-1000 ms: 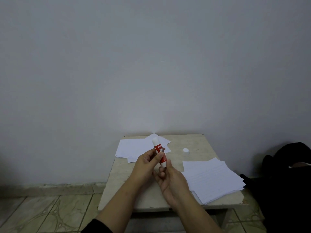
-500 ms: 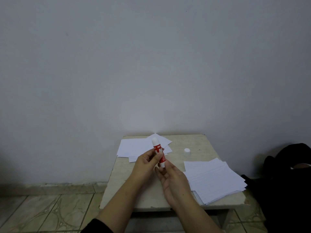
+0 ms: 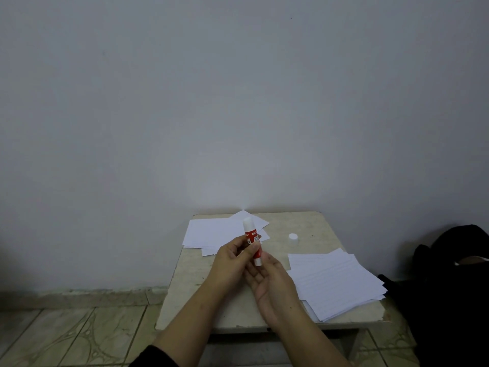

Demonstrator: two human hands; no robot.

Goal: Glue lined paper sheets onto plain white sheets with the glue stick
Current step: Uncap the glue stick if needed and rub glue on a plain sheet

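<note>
Both forearms extend forward from the lower edge of the view and converge at centre, the left one showing a dark sleeve at the elbow. Left hand [image 3: 232, 256]: raised, fingers [image 3: 252, 247] and thumb curled in a pinch around the glue stick [image 3: 252, 241], which stands nearly upright. Right hand [image 3: 270, 280]: palm up just below, fingers loosely curved, fingertips meeting the stick's lower end.

Small beige table [image 3: 312, 223] carries plain white sheets [image 3: 211, 231], lined sheets [image 3: 336, 284], white cap [image 3: 293, 237] between.
</note>
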